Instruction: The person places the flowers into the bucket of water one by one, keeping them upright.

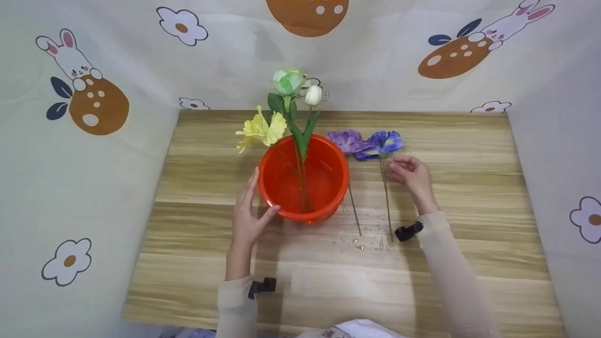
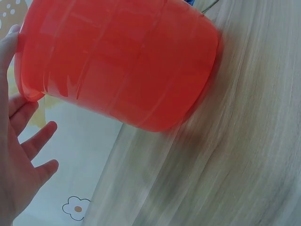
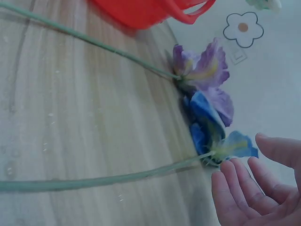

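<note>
An orange-red plastic bucket (image 1: 338,188) stands on the wooden table. In it lean a pale green flower (image 1: 288,83), a white tulip (image 1: 313,95) and a yellow flower (image 1: 263,129). My left hand (image 1: 246,216) rests against the bucket's left rim, fingers spread along its outside and thumb at the near edge. Beside the bucket on the right lie a purple flower (image 1: 346,141) and a blue flower (image 1: 386,142), stems toward me. My right hand (image 1: 412,178) hovers just right of the blue flower's stem (image 3: 117,178), fingers loosely bent and holding nothing.
Small clear bits (image 1: 359,244) are scattered on the tabletop (image 1: 197,263) around the stem ends. A pale printed cloth (image 1: 225,70) with rabbits and flowers hangs behind and at both sides. The bucket's handle (image 3: 188,16) shows in the right wrist view.
</note>
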The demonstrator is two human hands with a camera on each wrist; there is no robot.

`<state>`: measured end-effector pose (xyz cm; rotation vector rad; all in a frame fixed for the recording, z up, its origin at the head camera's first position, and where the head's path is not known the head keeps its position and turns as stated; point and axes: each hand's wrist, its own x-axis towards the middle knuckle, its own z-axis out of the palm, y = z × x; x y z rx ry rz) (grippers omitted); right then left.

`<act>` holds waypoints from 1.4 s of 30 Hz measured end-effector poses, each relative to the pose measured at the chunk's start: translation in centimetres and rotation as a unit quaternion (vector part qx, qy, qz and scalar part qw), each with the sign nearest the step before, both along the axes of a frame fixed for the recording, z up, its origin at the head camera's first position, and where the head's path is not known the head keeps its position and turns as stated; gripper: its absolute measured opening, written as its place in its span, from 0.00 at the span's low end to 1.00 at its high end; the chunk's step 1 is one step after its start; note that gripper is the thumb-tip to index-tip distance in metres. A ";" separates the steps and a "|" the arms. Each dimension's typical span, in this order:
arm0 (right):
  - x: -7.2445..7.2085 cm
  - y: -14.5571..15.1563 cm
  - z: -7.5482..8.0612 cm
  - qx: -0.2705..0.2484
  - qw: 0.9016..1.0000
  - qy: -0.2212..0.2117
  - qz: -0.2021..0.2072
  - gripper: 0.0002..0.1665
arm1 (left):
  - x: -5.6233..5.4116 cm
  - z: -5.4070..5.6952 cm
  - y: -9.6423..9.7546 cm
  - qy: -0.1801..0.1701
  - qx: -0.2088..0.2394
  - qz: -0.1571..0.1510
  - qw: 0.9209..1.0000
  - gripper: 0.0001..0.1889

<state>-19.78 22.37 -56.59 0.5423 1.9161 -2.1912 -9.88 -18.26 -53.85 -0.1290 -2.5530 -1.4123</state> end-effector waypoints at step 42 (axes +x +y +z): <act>0.1 0.0 -1.8 0.070 0.991 -0.063 0.093 0.27 | 0.0 0.0 0.1 0.003 0.008 0.004 1.000 0.48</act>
